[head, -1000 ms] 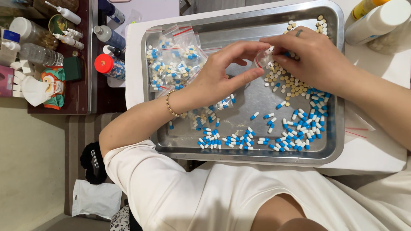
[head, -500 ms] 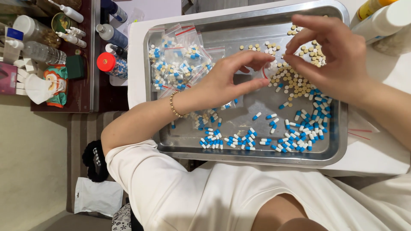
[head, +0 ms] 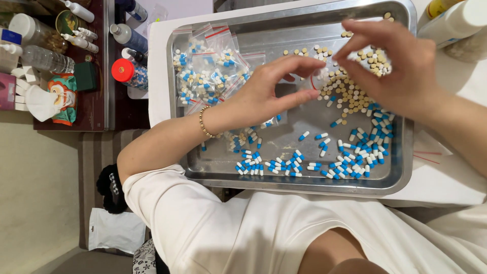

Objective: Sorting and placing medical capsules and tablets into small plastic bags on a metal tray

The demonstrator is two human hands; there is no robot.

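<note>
Left hand (head: 264, 94) pinches a small clear bag (head: 318, 77) by its mouth, thumb and fingers curled. Right hand (head: 401, 66) hovers just beside it, fingertips pinched together; whether they hold a pill, cannot tell. Filled bags (head: 210, 71) are piled at the tray (head: 284, 183) far corner; many loose blue-white capsules (head: 355, 152) and tan tablets (head: 350, 94) remain unbagged. Bag contents are blurred; bottles (head: 456, 23) on the counter are cut off.

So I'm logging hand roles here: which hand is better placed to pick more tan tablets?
Probably the right hand: it hovers directly over the tan tablets, fingers free. The left hand pinches the small clear bag.
</note>
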